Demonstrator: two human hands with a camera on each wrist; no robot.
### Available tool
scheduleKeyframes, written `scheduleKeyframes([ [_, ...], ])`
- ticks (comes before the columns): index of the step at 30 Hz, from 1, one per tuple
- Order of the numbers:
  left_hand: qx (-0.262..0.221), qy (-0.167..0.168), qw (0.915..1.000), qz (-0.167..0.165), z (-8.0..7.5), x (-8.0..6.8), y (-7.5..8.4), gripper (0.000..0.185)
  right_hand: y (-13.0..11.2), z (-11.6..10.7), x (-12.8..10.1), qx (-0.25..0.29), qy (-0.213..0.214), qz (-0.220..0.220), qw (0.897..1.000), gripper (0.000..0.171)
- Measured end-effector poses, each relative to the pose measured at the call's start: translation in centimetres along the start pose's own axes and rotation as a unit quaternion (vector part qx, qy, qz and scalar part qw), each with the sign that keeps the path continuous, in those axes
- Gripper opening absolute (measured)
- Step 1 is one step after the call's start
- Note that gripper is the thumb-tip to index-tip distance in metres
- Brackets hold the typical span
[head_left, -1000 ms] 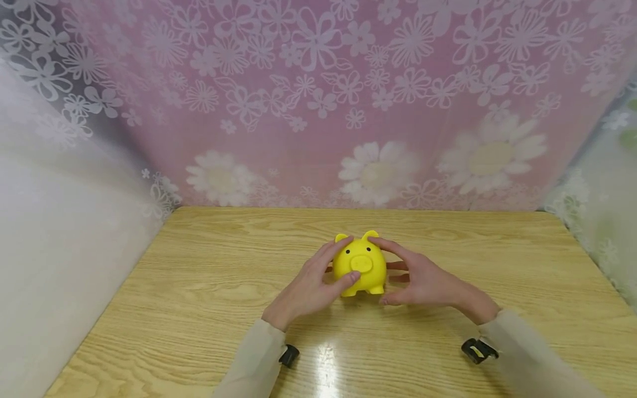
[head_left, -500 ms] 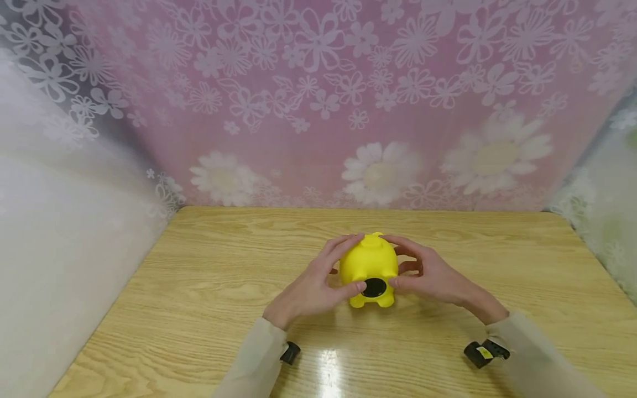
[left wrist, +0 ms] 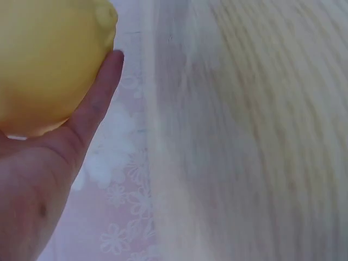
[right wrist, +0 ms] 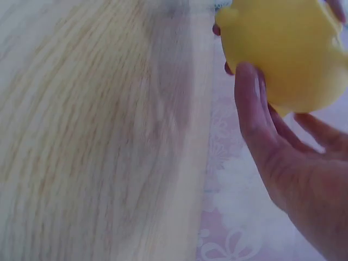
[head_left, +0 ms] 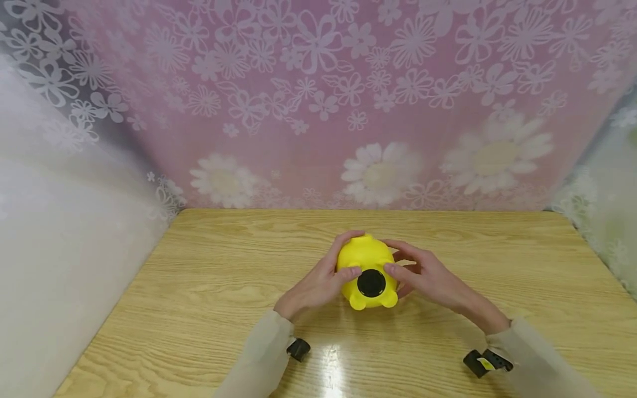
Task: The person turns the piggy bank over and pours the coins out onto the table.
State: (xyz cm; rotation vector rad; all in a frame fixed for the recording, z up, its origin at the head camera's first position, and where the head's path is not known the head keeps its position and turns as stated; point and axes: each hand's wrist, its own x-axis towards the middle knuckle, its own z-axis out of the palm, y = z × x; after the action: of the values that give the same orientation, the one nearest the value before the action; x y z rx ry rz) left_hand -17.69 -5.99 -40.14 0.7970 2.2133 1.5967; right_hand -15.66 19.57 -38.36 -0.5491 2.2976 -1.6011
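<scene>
My fingers (head_left: 405,247) curled, left hand (head_left: 318,282) and right hand (head_left: 432,273) gripping a yellow pig figure (head_left: 365,254) from either side, thumbs (head_left: 350,273) flanking its black disc (head_left: 371,284), pig before the middle of the far edge of the wooden table (head_left: 224,265), pink flowered cloth (head_left: 298,149) beyond

"What's the left hand (left wrist: 54,155) touching?"
"A round yellow thing (left wrist: 49,60) (only part of it shows)."
"And beside them?"
"Pink cloth (left wrist: 76,228) with white flowers (left wrist: 111,149), then a stripy wooden table (left wrist: 261,130)."
</scene>
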Motion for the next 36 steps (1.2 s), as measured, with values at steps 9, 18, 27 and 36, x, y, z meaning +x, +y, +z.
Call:
scheduleKeyframes([
  [9, -0.035, 0.065, 0.9972, 0.015, -0.4, 0.7, -1.0, 0.054, -0.7, 2.4, -0.4, -0.081, 0.194, -0.138, 0.968, 0.047],
  [18, -0.037, 0.062, 0.9974, -0.004, -0.1, 1.3, -1.0, 0.05, -0.7, 4.6, 0.1, -0.2, 0.282, -0.242, 0.907, 0.032],
  [27, -0.018, 0.058, 0.9981, -0.005, -0.2, 1.5, -0.9, 0.048, -0.5, 5.1, 0.4, -0.235, 0.309, -0.246, 0.888, 0.023],
  [36, 0.009, 0.052, 0.9985, -0.017, -0.3, 1.4, -0.7, 0.046, -0.4, 5.7, 0.7, -0.255, 0.301, -0.225, 0.891, 0.023],
])
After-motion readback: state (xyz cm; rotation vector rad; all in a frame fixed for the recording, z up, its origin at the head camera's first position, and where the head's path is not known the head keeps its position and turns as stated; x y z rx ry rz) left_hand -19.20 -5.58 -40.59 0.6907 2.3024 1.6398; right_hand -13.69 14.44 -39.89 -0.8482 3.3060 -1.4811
